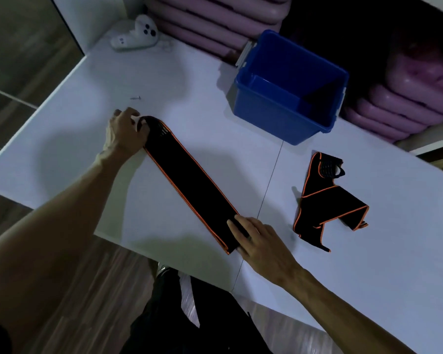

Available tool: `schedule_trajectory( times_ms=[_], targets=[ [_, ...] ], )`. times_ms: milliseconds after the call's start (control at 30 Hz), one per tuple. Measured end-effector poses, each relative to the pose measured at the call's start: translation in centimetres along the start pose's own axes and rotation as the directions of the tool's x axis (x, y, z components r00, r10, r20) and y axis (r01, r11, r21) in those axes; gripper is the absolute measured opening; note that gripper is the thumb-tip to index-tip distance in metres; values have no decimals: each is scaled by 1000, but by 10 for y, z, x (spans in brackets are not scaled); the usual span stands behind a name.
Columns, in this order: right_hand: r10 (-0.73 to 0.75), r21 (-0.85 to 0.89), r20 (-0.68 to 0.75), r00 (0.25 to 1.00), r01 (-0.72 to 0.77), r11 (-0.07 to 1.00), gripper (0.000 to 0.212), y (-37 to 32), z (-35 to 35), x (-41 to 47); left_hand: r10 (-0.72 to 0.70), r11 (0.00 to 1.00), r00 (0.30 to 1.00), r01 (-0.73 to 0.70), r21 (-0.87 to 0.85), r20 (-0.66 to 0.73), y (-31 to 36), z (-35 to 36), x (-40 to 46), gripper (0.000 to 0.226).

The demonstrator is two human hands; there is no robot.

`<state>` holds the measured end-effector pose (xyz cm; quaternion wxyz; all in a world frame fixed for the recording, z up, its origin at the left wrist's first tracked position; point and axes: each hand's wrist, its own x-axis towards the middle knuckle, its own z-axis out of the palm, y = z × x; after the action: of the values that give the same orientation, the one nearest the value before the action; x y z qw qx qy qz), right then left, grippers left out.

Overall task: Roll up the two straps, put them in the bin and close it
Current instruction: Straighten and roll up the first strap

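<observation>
A black strap with orange edging (189, 185) lies stretched flat and diagonal across the white table (74, 118). My left hand (124, 134) grips its far end, fingers curled round it. My right hand (257, 238) presses the near end down with straight fingers. A second black and orange strap (322, 205) lies loosely folded to the right, untouched. The blue bin (279, 118) stands open at the back, with nothing visible inside. Its lid is not in sight.
A white game controller (136, 34) lies at the table's back left corner. A small screw (136, 97) rests behind my left hand. Stacked purple cushions (404, 103) sit behind the bin. The table's near edge runs just under my right wrist.
</observation>
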<state>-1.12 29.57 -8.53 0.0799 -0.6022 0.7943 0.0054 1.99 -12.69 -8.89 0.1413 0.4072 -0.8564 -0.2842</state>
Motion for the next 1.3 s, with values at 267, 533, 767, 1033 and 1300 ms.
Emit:
schedule_trajectory(
  times_ms=[267, 533, 767, 1033, 1300],
  targets=[
    [-87, -30, -56, 995, 85, 996, 61, 9, 7, 1, -19, 999, 1000, 19, -47, -15, 0, -3, 0, 22],
    [-239, 5, -128, 963, 241, 970, 50, 23, 8, 10, -43, 999, 993, 39, -36, -112, -3, 3, -24, 44],
    [-300, 42, -195, 934, 314, 949, 51, 35, 11, 17, 483, 874, 875, -485, 39, 41, 69, 29, -197, 27],
    [-365, 179, -178, 914, 394, 901, 46, 48, 7, 23, 497, 839, 824, -536, 92, 272, 75, 60, -275, 62],
    [-501, 310, -152, 852, 522, 795, 40, 74, 1, 37, 467, 857, 869, -490, 157, 164, 82, 70, -292, 46]
  ],
)
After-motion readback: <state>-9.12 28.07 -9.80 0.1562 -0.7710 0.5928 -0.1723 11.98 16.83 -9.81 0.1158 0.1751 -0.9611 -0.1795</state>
